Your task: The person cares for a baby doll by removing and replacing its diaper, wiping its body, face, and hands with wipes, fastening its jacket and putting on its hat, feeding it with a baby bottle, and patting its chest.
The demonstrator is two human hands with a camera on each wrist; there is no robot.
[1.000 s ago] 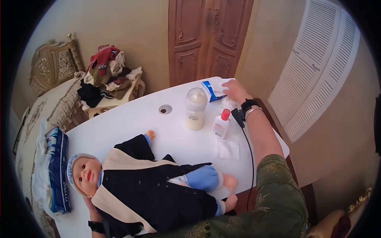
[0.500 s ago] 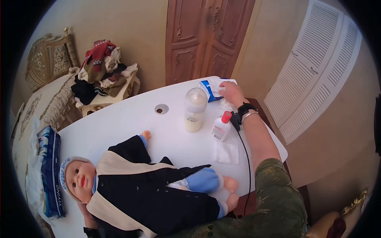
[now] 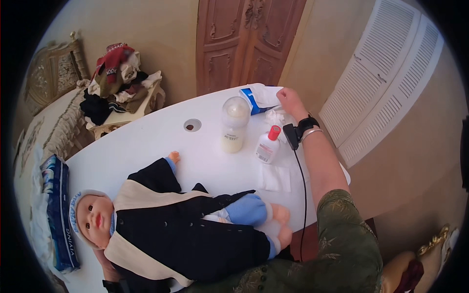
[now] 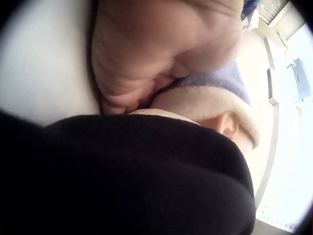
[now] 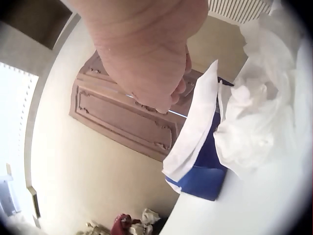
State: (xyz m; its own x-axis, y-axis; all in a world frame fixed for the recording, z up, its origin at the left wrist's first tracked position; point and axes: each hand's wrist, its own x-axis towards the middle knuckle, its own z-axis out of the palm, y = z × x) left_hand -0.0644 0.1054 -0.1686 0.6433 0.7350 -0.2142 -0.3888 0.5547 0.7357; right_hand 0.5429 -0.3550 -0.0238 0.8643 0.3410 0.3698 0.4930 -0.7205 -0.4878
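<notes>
A baby doll [image 3: 95,220] lies face up on the white table [image 3: 156,146], in a knit cap, a black coat with cream trim and blue clothes. My left hand [image 3: 104,260] reaches under its head and neck; in the left wrist view the palm rests beside the cap [image 4: 195,100], with the fingertips hidden by the collar and coat. At the far right corner my right hand [image 3: 291,103] has curled fingers right at a white tissue [image 3: 266,95] that rises from a blue pack [image 3: 247,101]. In the right wrist view the tissue [image 5: 188,142] stands up beside the fingers.
A milk-filled baby bottle [image 3: 234,127] and a red-capped white bottle [image 3: 267,145] stand mid-table. Crumpled tissue [image 3: 274,118] and a folded white cloth [image 3: 273,177] lie nearby. A blue package [image 3: 61,215] is at the left. A black cable [image 3: 304,195] hangs from my right wrist.
My right hand's fingers, earlier stretched over the tissue pack, have curled in, and the hand has drawn slightly right. The head view has shifted a little. The doll and bottles have stayed put.
</notes>
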